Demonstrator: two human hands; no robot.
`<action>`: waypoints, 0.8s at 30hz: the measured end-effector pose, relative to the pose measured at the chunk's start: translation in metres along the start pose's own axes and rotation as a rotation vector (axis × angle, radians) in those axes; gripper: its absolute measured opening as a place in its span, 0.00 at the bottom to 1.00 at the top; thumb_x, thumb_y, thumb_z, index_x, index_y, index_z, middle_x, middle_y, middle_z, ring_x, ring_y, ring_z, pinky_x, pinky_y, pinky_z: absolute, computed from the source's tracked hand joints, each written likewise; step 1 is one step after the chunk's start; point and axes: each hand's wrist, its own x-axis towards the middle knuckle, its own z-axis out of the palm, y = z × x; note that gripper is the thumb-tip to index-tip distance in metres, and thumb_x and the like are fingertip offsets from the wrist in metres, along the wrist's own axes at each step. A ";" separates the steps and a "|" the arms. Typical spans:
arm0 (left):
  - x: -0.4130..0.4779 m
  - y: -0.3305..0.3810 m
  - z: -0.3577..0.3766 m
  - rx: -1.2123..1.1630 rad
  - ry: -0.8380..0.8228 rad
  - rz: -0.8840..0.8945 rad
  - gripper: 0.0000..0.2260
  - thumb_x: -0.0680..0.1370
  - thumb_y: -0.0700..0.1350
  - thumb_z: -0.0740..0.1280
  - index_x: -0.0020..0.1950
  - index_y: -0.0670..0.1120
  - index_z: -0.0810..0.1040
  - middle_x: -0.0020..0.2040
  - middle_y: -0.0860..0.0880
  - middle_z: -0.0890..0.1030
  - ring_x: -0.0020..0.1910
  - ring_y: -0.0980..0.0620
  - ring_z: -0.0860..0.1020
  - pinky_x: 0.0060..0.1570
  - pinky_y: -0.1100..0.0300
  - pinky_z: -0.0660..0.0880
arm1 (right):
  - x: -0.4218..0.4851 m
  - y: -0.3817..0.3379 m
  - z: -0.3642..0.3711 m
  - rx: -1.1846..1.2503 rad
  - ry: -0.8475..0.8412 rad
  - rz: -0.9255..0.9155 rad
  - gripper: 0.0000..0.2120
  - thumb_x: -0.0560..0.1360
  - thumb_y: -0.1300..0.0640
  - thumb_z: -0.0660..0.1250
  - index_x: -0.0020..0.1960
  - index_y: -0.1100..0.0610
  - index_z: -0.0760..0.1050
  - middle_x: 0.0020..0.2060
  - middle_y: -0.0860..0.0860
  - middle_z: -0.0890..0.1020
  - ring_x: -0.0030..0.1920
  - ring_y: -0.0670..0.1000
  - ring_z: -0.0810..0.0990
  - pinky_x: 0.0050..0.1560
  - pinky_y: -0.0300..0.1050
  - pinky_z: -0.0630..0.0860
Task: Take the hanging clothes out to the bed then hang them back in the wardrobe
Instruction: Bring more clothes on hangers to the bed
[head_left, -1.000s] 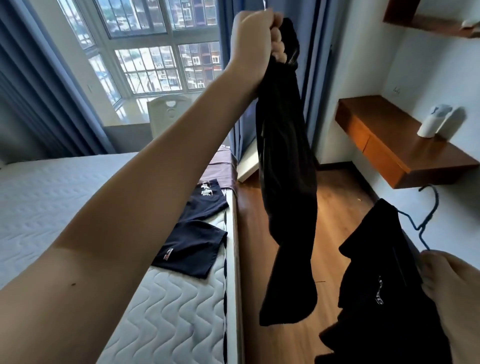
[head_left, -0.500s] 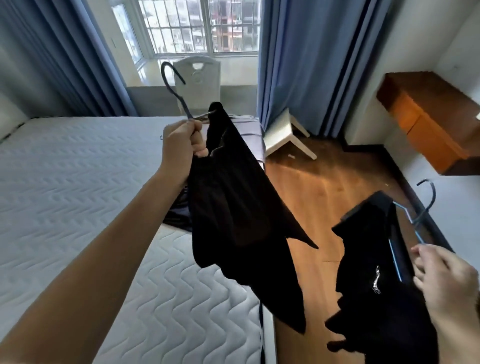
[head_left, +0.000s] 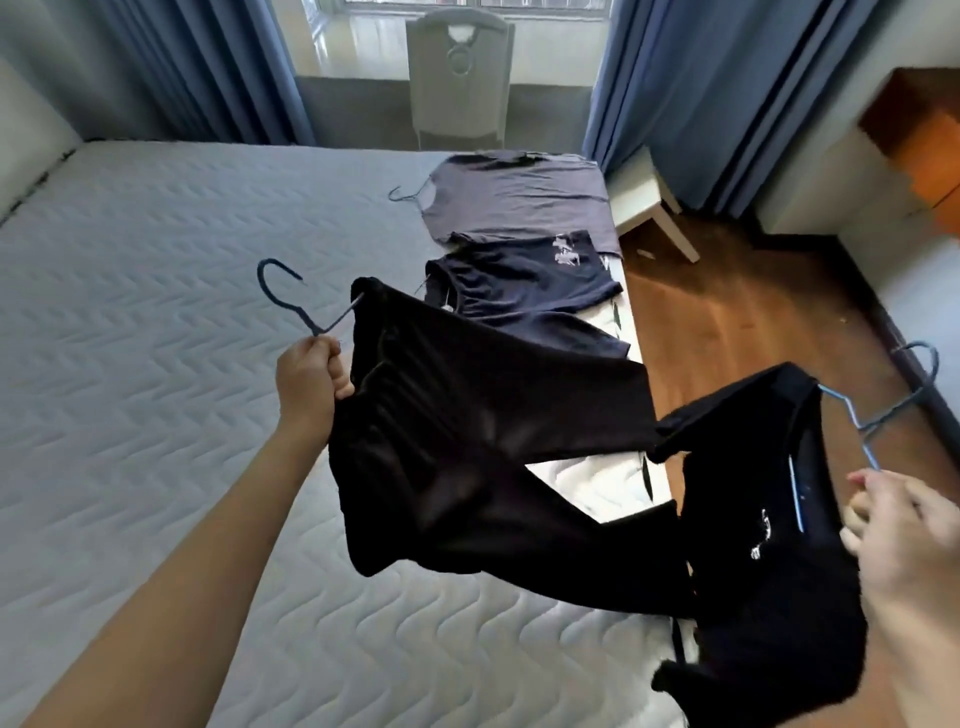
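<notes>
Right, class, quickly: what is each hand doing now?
Left hand: grips one hanger, bearing a black garment.
Right hand: holds second hanger, bearing a black top.

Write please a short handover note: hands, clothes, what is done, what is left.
Left hand grips the dark hanger of a black garment, above the bed.
Right hand holds the blue hanger of a second black garment, at the bed edge.
Grey shirt and navy shirt lie on the bed.
Done: two laid out.
Left: lay down these two, then rehang all; wardrobe not in view.
</notes>
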 end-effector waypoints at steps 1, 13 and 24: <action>0.002 -0.005 -0.015 0.021 0.019 -0.004 0.12 0.77 0.37 0.54 0.34 0.44 0.67 0.21 0.54 0.62 0.20 0.55 0.59 0.22 0.63 0.56 | -0.010 0.001 0.007 -0.009 -0.001 0.005 0.09 0.72 0.59 0.61 0.34 0.56 0.74 0.19 0.44 0.68 0.18 0.40 0.63 0.18 0.31 0.58; 0.011 -0.066 -0.092 0.226 0.101 -0.137 0.13 0.80 0.40 0.53 0.36 0.45 0.67 0.28 0.48 0.62 0.25 0.52 0.60 0.23 0.62 0.61 | -0.064 0.015 0.038 -0.087 -0.111 -0.037 0.10 0.75 0.56 0.61 0.40 0.61 0.76 0.20 0.44 0.68 0.20 0.41 0.65 0.21 0.30 0.63; 0.045 -0.120 -0.123 0.257 0.150 -0.285 0.14 0.81 0.43 0.53 0.36 0.45 0.66 0.28 0.49 0.62 0.26 0.52 0.59 0.27 0.60 0.61 | -0.088 0.068 0.118 -0.084 -0.118 0.016 0.09 0.74 0.55 0.63 0.43 0.60 0.78 0.21 0.47 0.74 0.21 0.43 0.68 0.22 0.29 0.64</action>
